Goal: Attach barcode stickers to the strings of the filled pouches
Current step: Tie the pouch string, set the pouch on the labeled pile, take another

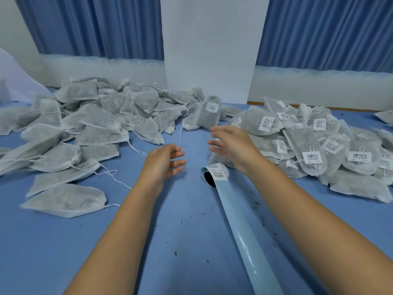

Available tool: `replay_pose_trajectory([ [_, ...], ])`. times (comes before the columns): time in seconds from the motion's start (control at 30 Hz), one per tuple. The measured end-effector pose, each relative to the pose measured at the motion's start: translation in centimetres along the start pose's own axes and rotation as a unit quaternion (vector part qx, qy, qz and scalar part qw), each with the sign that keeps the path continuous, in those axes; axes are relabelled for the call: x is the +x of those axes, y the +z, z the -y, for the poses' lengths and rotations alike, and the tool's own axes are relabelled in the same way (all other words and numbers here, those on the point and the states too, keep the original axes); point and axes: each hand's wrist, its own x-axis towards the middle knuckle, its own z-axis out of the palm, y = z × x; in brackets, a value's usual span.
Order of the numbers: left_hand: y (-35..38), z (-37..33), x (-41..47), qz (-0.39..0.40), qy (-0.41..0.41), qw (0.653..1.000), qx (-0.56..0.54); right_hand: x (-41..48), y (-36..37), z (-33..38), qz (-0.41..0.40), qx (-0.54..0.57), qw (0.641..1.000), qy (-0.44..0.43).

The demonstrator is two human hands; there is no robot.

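Blue curtains (pixel 89 26) hang across the top of the frame, split by a white wall panel (pixel 212 50) at upper centre. Below them a blue table (pixel 187 241) fills the rest of the view.

An unlabelled pile (pixel 85 120) of grey filled pouches spreads over the left middle. They lie flat at mixed angles, with loose white strings trailing toward the centre. A labelled pile (pixel 319 145) covers the right middle, and most of its pouches show a barcode sticker on the string end.

A pale blue backing strip (pixel 244 235) runs along a diagonal from the centre to the bottom edge, right of middle.

Both bare forearms reach up from the bottom edge. The left hand (pixel 163 161) is at centre with its fingers (pixel 178 162) apart and loosely bent, pointing right. The right hand (pixel 231 145) is just right of it and higher, with fingers (pixel 217 130) spread and holding nothing.

Just beyond the right fingertips is a blurred pouch (pixel 207 116) between the two piles. Its long axis runs nearly up and down the frame, with a sticker (pixel 212 107) near its upper end.

The sticker roll (pixel 213 174) lies at the strip's upper end, its dark core facing left, under the right wrist.

A string (pixel 181 135) drops from the pouches at centre and ends at the left index fingertip. Whether the finger touches it I cannot tell.

Dark specks (pixel 175 253) dot the table in the lower centre.
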Motion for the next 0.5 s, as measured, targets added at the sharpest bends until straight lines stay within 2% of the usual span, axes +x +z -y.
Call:
replay_pose_trajectory([
  [0.17,-0.6,0.2,1.2,-0.027,-0.008,0.999,0.018,3.8,3.0,-0.8,0.04,-0.183,0.982,0.014],
  [0.27,-0.9,0.2,1.7,-0.04,-0.007,0.999,0.028,6.6,5.2,-1.7,0.073,-0.335,0.939,0.018],
  [0.37,-1.1,0.0,2.0,-0.059,-0.001,0.998,0.016,9.3,6.7,-2.4,0.095,-0.475,0.875,0.011],
  [0.43,-1.3,-0.1,2.2,-0.064,-0.003,0.998,0.009,10.6,7.7,-2.5,0.098,-0.525,0.845,0.002],
  [0.5,-1.6,-0.2,2.5,-0.068,-0.006,0.998,0.006,11.7,8.6,-2.7,0.1,-0.544,0.833,0.001],
])
